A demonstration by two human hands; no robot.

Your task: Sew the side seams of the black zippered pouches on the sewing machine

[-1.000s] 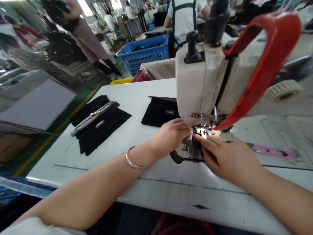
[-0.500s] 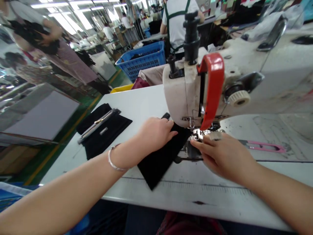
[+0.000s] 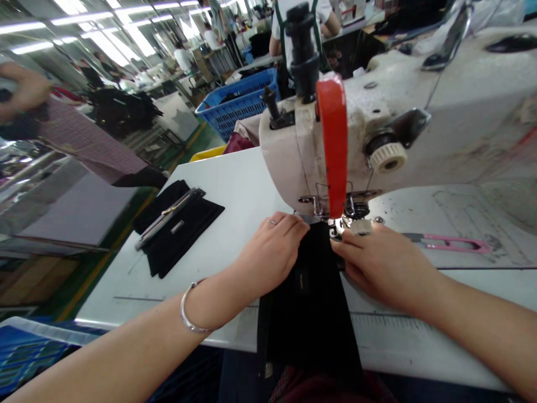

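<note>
Sewing-room floor: my L hand (image 3: 272, 254), w/ ring (image 3: 272, 221) & silver bracelet (image 3: 184, 308), is bent over the upper L side of a black fabric piece (image 3: 314, 324), fingertips together on the cloth; thumb hidden, so I can't tell if it's pinching or only pressing. The piece runs from just below the sewing machine (image 3: 289, 162) head toward me, its lower end hanging past the near edge of the white surface (image 3: 239, 184); its sm. dark label (image 3: 301, 281) is too faint for me to read. My R hand (image 3: 386, 266), pale band (image 3: 361, 226) on one finger, sits low beside the needle area at the cloth's R side, fingers bent; whether they grip, or even touch the cloth, I can't tell. The machine's red bracket (image 3: 334, 145) stands in front of its head. To the R, well in from the near edge, I have pink-handled snips (image 3: 455, 244) lying flat. A second black piece w/ a metal bar (image 3: 168, 218) lies along the surface's L edge, well apart from my hands. A printed scale (image 3: 390, 322) follows the near edge; past the far edge, a blue basket (image 3: 239, 101). Far L, a co-worker's checked apron (image 3: 88, 134).
</note>
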